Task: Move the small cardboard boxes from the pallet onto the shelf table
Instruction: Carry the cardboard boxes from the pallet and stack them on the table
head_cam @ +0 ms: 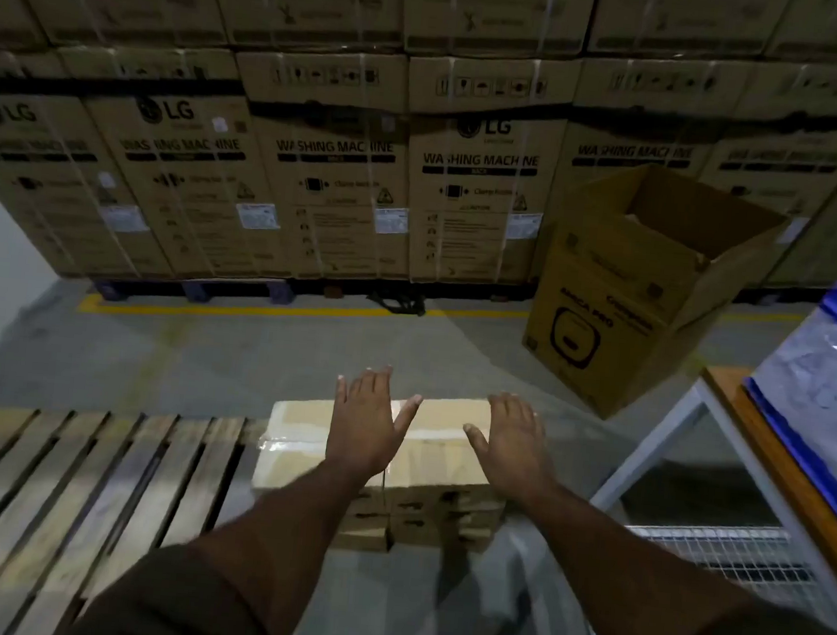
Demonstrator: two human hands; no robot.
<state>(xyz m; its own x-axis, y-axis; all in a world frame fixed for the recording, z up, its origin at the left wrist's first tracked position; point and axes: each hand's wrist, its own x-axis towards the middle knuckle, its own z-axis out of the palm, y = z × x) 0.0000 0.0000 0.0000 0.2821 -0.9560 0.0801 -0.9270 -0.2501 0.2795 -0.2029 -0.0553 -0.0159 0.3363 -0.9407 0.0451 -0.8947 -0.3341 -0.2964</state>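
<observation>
You see a tan cardboard box (385,446) with a pale tape stripe across its top. The pallet (88,481) at near left is light brown wood in parallel slats. At far, brown cartons (337,183) carry black print and white labels. A yellow line (275,312) marks the grey floor (200,364). At right, the table (750,437) has an orange-brown edge, a white frame and a blue bin (824,403).
</observation>
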